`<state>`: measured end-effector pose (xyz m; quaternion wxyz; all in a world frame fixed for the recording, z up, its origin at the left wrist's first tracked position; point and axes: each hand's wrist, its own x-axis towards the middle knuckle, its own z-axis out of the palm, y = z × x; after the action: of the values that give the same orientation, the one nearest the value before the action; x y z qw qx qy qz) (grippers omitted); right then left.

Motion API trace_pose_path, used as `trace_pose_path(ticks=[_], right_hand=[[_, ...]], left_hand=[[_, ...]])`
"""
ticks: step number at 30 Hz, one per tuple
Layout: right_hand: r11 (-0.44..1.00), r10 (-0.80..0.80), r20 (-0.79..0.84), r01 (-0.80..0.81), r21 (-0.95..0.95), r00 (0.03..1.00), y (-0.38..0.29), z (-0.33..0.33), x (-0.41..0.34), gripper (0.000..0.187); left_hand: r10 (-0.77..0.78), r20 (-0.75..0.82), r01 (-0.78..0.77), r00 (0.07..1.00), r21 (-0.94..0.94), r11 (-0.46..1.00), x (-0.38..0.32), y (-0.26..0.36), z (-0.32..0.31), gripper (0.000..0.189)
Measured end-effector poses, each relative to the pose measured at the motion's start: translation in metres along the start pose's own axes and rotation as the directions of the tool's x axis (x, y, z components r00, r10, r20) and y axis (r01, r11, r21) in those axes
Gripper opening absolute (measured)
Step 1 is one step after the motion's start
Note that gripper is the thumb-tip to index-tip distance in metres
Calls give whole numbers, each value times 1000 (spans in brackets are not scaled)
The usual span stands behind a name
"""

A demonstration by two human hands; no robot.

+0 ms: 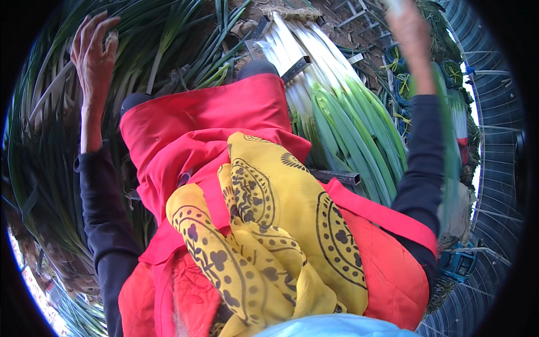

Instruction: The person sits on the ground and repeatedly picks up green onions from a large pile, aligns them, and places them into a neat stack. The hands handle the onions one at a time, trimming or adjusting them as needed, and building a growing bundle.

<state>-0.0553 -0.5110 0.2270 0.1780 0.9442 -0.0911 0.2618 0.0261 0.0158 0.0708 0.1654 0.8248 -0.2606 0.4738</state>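
Note:
My left hand is raised at the upper left, fingers apart and slightly bent, with nothing in it. Beneath it spreads a heap of untrimmed long green onions with dark leaves. At the upper right my right hand is blurred by motion. It grips a long green onion, whose white end shows at the frame's top and whose green leaves trail along my forearm. Between my knees and right arm, cleaned long green onions lie side by side, white ends away from me, on a metal frame.
Bundles tied with yellow string stand beyond my right arm. A metal rack lies on the soil at the top. A teal plastic crate sits at the lower right, near the ribbed plastic tunnel wall. My red apron covers my lap.

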Motion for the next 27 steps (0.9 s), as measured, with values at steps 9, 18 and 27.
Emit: trace_pose_path(ticks=[9, 18, 27], right_hand=[[925, 22, 300, -133, 355, 954, 3, 204, -166, 55], [974, -49, 524, -75, 212, 850, 48, 142, -209, 56], [945, -113, 757, -165, 282, 643, 103, 183, -164, 46]], left_hand=[[-165, 250, 160, 954, 37, 986, -59, 8, 17, 27], [-257, 590, 514, 766, -321, 795, -42, 57, 69, 23], [399, 746, 842, 533, -514, -165, -6, 313, 164, 39]])
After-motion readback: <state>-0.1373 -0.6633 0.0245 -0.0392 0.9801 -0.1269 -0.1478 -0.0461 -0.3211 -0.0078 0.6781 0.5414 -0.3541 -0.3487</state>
